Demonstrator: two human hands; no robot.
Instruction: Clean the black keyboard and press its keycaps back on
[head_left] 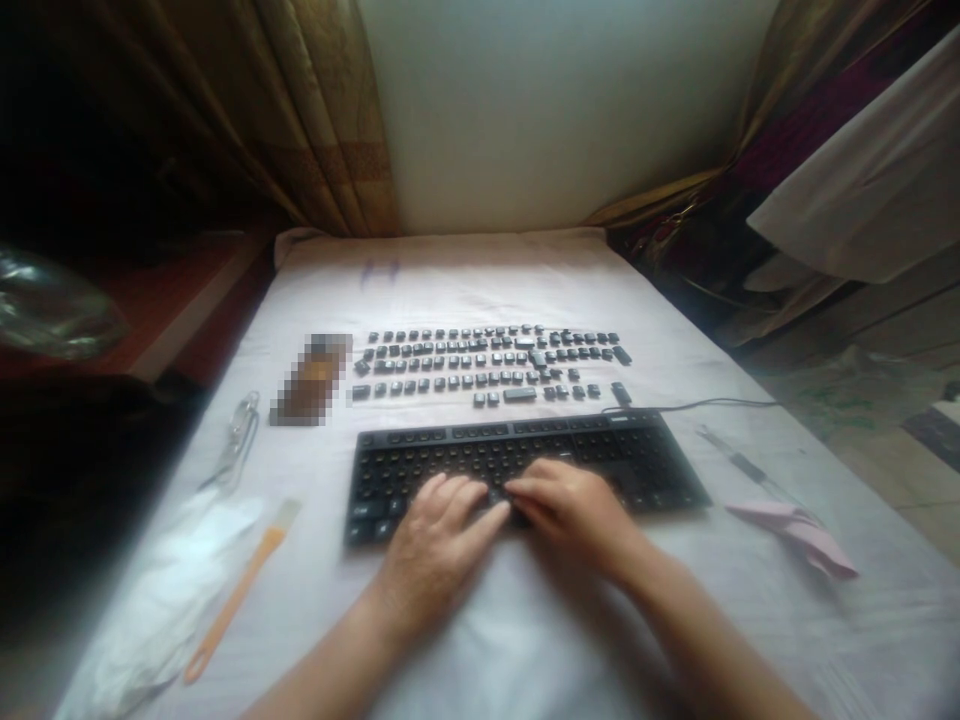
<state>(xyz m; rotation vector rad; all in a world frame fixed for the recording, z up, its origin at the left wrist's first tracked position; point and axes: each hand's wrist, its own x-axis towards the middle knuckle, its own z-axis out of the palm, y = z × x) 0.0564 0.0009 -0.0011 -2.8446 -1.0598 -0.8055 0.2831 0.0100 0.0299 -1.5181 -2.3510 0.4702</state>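
Note:
A black keyboard (637, 470) lies across the table in front of me, many of its key positions showing bare sockets with the caps off. My left hand (439, 530) rests over its lower middle, fingers stretched forward and the thumb reaching right. Close beside it, my right hand (574, 505) has its fingertips drawn together at the lower middle keys, almost meeting the left thumb. Whatever those fingertips hold, if anything, is too small and hidden to name. Behind the keyboard, loose black keycaps (465, 362) are laid out in rows.
An orange-handled brush (236, 600) and a crumpled white cloth or bag (172, 590) lie at left. A blurred-out brown object (311, 380) sits left of the keycaps. At right are a thin tool (746, 467), a pink cloth (799, 535) and the keyboard's cable (697, 405).

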